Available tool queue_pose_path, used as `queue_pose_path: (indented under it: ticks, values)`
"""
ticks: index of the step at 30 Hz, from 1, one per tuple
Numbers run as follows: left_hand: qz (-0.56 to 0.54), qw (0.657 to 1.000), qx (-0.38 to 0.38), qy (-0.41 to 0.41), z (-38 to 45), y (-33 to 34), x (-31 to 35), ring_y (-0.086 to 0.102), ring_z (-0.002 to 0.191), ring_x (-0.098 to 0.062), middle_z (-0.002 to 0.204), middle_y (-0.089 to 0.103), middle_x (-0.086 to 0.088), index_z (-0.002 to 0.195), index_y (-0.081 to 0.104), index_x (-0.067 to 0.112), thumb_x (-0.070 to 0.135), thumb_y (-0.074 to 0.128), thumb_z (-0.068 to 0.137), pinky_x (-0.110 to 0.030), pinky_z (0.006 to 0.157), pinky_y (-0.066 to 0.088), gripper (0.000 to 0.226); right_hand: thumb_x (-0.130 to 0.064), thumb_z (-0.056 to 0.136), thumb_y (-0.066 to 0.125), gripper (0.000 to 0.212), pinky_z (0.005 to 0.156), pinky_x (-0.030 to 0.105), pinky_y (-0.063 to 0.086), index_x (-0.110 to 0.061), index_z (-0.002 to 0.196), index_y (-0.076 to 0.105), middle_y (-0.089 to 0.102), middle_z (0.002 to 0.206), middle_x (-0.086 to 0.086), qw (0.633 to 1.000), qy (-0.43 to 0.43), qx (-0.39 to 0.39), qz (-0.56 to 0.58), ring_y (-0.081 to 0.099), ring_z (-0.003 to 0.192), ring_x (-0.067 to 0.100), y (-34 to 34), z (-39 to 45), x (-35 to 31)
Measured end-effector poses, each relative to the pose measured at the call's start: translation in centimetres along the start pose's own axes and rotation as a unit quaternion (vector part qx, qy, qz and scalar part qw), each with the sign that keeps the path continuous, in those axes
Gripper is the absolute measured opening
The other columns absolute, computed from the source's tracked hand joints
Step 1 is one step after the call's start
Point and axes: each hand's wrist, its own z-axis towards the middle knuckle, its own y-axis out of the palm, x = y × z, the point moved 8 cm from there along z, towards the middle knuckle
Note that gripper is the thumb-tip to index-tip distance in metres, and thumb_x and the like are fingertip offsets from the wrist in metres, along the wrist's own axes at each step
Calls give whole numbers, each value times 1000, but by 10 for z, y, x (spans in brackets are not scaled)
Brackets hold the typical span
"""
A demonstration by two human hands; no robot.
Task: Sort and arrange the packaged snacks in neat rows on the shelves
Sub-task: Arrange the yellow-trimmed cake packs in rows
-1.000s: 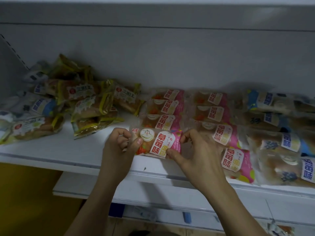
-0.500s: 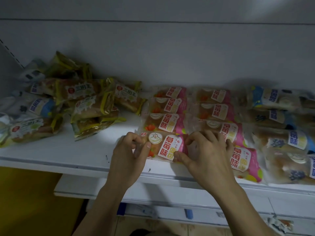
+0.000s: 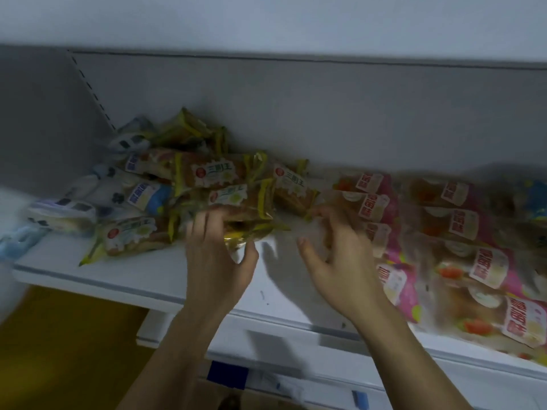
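Observation:
A loose pile of yellow-wrapped snack packets (image 3: 213,176) lies at the back left of the white shelf (image 3: 124,276). My left hand (image 3: 219,261) closes its fingers and thumb around the lowest yellow packet (image 3: 251,230) at the pile's front right. My right hand (image 3: 334,261) hovers with fingers spread just left of the rows of pink strawberry packets (image 3: 461,223), holding nothing. Another yellow packet (image 3: 293,187) lies just beyond its fingertips. The view is blurred by motion.
Blue-and-white packets (image 3: 142,196) lie mixed at the pile's left, and a blue packet (image 3: 532,199) shows at the far right. The grey back panel (image 3: 296,113) closes the shelf behind. A lower shelf edge (image 3: 266,365) juts out below my arms.
Both hands have let go of the front pink packet and moved left. My left hand now grips a yellow packet. The view has swung left and tilted.

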Motion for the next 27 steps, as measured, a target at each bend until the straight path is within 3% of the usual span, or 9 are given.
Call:
queue_pose_path:
  ticks: [4,7,10,13,15,18,20,23,27]
  values:
    - [77,987,-133,42,43,27,-37,37,140,-38,153,43,-13,153,34,21,31,80,72,-62,108,39,94,-15,88,69,56,78,21,39,-19,139,47,56,127,1,995,6,-98,31,57,104,18,67,38,-26]
    - [-1,977,-170,125,63,38,-53,40,142,-39,151,48,-13,153,41,19,30,66,82,-62,108,43,76,-2,82,66,55,90,15,44,-16,134,56,63,124,-1,998,27,-41,34,59,109,14,80,50,-22]
    - [-81,976,-143,145,83,23,-74,49,135,-35,148,51,-12,152,43,21,32,64,88,-52,111,45,68,-12,74,82,67,98,35,48,-14,137,56,63,127,4,994,89,55,-33,57,116,18,62,69,0]
    - [-68,972,-169,146,94,12,-88,46,132,-35,146,47,-8,151,42,34,32,66,86,-56,108,41,70,-25,62,90,100,110,48,39,-17,150,42,50,144,15,978,145,0,-147,44,134,39,73,99,18]
    - [-18,963,-201,176,89,12,-96,41,136,-36,147,45,-7,150,43,36,27,63,83,-64,107,35,70,-33,66,78,106,115,56,32,-24,158,26,43,153,15,970,163,-67,-167,36,142,41,97,108,18]
    - [15,956,-218,198,86,13,-114,42,137,-41,146,47,-10,148,45,36,23,58,82,-72,101,36,68,-33,79,63,91,116,57,30,-34,159,20,30,162,6,964,198,-93,-151,27,147,40,122,105,18]
    - [7,960,-202,193,88,8,-120,44,135,-39,144,48,-10,147,47,33,19,61,82,-70,101,36,68,-23,80,63,82,110,52,39,-32,154,30,41,156,6,980,161,-37,-110,39,140,40,124,106,8]
    - [-5,959,-203,196,89,5,-121,43,135,-35,143,48,-8,148,48,30,14,65,80,-67,101,38,72,-11,82,71,66,89,30,42,-16,143,45,63,132,11,986,134,80,-58,57,121,36,114,102,-2]
    - [30,956,-197,214,86,6,-124,41,137,-31,144,49,-5,146,50,32,7,71,76,-71,102,39,78,-13,82,78,57,92,41,47,-9,132,52,64,121,10,980,99,162,-65,57,115,34,100,95,-27]
